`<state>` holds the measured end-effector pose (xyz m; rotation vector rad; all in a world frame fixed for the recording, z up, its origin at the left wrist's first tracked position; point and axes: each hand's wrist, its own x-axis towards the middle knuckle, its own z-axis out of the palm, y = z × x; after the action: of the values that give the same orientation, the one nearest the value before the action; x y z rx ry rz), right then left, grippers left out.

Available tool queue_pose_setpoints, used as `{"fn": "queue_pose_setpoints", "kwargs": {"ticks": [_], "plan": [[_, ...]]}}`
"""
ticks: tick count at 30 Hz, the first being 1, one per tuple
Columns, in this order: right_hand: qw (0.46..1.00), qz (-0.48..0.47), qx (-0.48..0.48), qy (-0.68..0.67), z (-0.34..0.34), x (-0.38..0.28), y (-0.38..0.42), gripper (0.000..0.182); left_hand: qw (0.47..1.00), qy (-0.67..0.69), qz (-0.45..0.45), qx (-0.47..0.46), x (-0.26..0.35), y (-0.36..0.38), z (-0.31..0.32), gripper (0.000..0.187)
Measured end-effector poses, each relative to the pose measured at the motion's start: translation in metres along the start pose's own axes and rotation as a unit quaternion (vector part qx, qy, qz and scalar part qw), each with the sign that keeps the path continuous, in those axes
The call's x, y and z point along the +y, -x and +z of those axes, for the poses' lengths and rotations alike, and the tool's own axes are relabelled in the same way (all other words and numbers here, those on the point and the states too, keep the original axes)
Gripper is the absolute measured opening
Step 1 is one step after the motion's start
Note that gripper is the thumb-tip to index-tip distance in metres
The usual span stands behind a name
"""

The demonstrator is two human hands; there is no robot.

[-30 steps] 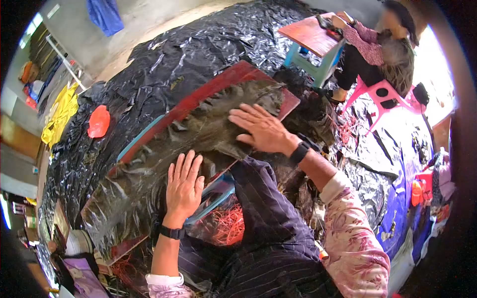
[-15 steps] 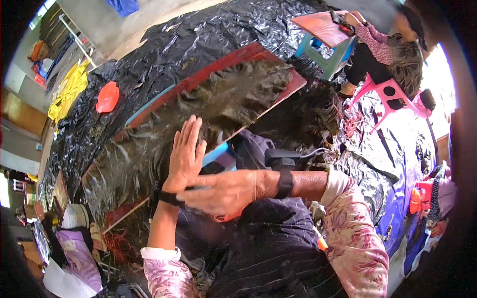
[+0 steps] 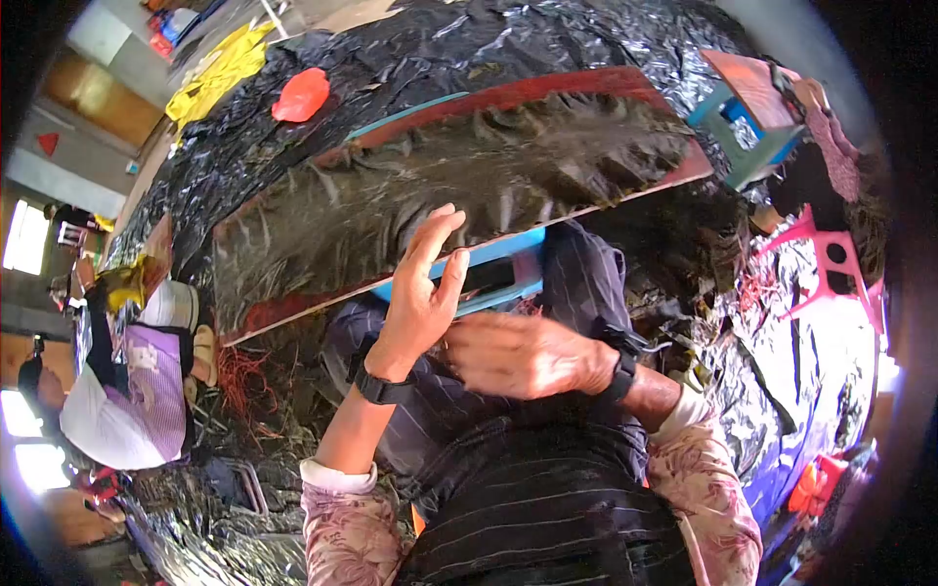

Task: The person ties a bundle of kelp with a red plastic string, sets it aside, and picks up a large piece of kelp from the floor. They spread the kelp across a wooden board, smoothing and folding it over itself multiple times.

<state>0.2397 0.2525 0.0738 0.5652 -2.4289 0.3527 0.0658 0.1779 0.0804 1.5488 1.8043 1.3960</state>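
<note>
A wide, wrinkled, dark brown-green sheet (image 3: 469, 166), kelp-like in look, lies spread along a long red board (image 3: 576, 80). My left hand (image 3: 422, 308) is raised at the board's near edge, its fingers stretched out and thumb apart, fingertips overlapping the sheet in this view. Beside its wrist, my right hand (image 3: 523, 356) extends sideways above my lap, fingers straight and a little blurred. Neither hand shows anything in it. Both wrists wear black bands. Under the board, a blue stool (image 3: 508, 278) shows between my knees.
Black plastic sheeting (image 3: 410, 73) covers the floor, with a red-orange plastic item (image 3: 301, 95) and yellow cloth (image 3: 220, 73) on it. Another person's sleeve (image 3: 831, 156) is at the right, near a small table (image 3: 752, 93) and pink stool (image 3: 831, 259). A person in purple stripes (image 3: 156, 391) sits left.
The view has turned, so the board lies more level across it. My right hand has come off my left wrist to its right side. The left hand stays raised, fingers extended.
</note>
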Motion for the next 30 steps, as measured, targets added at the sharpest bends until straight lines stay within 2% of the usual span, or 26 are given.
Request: {"fn": "queue_pose_setpoints", "kwargs": {"ticks": [2,5,7,9,11,15,17,21,24,27,30], "plan": [[0.996,0.086,0.006,0.01,-0.011,0.01,0.003,0.028,0.994,-0.083,0.058,0.036,-0.006,0.003,-0.009,0.035],[0.978,0.198,0.043,0.053,-0.028,0.038,-0.009,0.033,0.944,-0.305,0.111,0.053,-0.011,0.009,-0.035,0.038],[0.961,0.258,-0.008,0.1,-0.035,0.059,-0.014,0.044,0.918,-0.388,0.047,0.066,-0.026,0.014,-0.048,0.043],[0.95,0.294,-0.017,0.105,-0.033,0.079,-0.02,0.049,0.923,-0.38,0.0,0.056,-0.05,0.019,-0.06,0.044],[0.948,0.29,-0.039,0.124,-0.023,0.098,-0.023,0.051,0.915,-0.399,-0.053,-0.01,-0.074,0.027,-0.067,0.042],[0.937,0.301,-0.123,0.124,0.011,0.131,0.002,0.059,0.904,-0.427,-0.027,-0.015,-0.077,0.03,-0.067,0.044],[0.936,0.285,-0.164,0.125,0.001,0.137,0.016,0.065,0.903,-0.428,-0.026,-0.016,-0.078,0.031,-0.068,0.045],[0.902,0.358,-0.208,0.123,-0.039,0.134,0.043,0.066,0.908,-0.417,-0.019,-0.012,-0.073,0.03,-0.068,0.046],[0.874,0.425,-0.188,0.142,-0.065,0.133,0.059,0.064,0.915,-0.404,-0.014,0.0,-0.074,0.031,-0.068,0.046],[0.868,0.428,-0.144,0.208,-0.067,0.129,0.043,0.063,0.919,-0.395,-0.003,0.001,-0.073,0.033,-0.069,0.045],[0.918,0.331,-0.123,0.183,-0.04,0.122,-0.007,0.067,0.952,-0.305,-0.002,0.033,-0.065,0.042,-0.075,0.043]]}}
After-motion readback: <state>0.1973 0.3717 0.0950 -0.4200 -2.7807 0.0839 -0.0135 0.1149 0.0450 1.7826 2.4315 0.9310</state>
